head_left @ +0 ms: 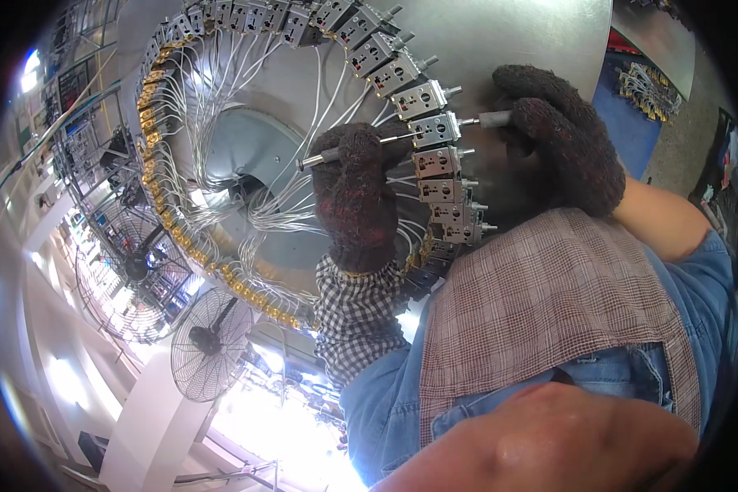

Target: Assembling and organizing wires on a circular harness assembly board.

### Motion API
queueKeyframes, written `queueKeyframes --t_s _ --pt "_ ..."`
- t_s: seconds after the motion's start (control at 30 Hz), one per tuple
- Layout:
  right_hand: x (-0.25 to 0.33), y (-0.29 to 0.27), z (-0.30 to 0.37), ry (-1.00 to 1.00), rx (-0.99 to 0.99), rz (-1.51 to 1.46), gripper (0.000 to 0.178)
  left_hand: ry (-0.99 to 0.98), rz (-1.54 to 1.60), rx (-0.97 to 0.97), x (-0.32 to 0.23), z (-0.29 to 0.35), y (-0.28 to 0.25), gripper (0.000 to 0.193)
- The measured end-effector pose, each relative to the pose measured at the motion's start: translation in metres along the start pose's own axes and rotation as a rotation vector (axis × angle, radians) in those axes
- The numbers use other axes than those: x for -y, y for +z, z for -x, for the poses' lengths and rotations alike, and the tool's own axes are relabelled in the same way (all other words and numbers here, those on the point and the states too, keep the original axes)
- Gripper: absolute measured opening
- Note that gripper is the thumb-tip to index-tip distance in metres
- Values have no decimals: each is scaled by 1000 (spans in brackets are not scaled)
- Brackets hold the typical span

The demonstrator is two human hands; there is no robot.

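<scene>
My left hand [357, 197], in a dark knitted glove, is closed around a slim screwdriver [320, 158]. Its thin blade reaches the face of a small box-shaped metal control unit [433, 129]. From the other side my right hand [566, 131], gloved too, pinches a grey-handled tool [494, 120], whose tip meets the unit's short shaft. Several similar units [395, 74] stand in a curved row along the edge of a round metal table, with thin white leads [328, 82] running inward from them.
Brass-coloured parts [160, 148] line the table's far left rim. A grey round hub [254, 148] sits in the middle of the metal tabletop [508, 33]. Fans [209, 340] stand at the left. A bundle of wired parts [648, 90] lies on a blue surface at the right.
</scene>
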State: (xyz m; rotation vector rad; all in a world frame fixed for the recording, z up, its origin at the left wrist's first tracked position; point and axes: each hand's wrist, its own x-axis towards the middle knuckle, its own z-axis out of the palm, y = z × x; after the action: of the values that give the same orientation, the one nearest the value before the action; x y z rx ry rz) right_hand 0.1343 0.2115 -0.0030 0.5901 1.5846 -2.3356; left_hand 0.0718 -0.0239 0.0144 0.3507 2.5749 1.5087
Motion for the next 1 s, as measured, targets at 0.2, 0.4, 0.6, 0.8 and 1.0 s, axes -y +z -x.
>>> queueKeyframes --t_s 0.2,0.4,0.6,0.8,1.0 --pt "-10 2 -6 -357 59 246 36 222 -341 67 -3 -4 0 22" --pt "-1 -3 1 23 55 91 38 110 -262 57 -10 -6 0 24" --pt "3 -7 2 20 46 160 39 -80 34 -76 -17 -4 6 28" --pt "-12 1 -12 -730 20 554 38 -68 -24 -6 -3 -3 4 26" --pt "8 -6 2 91 20 56 44 80 -72 -33 -2 1 2 22"
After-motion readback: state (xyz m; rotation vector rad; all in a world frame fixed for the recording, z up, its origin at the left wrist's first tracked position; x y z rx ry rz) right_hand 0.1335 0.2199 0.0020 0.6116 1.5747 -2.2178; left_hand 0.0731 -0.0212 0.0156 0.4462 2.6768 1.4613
